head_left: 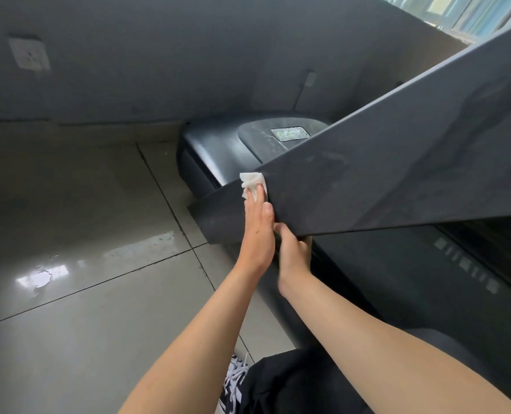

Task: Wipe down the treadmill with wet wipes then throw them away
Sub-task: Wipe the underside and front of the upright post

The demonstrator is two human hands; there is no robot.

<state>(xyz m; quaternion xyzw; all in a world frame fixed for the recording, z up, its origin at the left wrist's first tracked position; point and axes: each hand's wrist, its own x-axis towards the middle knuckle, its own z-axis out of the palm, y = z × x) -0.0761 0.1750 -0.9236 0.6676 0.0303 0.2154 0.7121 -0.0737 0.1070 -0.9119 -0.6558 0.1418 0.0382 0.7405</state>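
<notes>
Now we press the wet wipe (252,182) flat under the straight fingers of our left hand (258,234), low on the treadmill's slanted panel (397,174); that grip is wide and pinches nothing. Our right hand (293,252) clasps the panel's lower edge. We should keep even pressure and overlap our strokes. The right fingers hide behind the panel, and its upper end is cut off.

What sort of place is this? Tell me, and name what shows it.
Probably a room in a home or small gym, indoors: a treadmill stands on a glossy tiled floor beside a grey wall with a socket, and a window shows at top right.
</notes>
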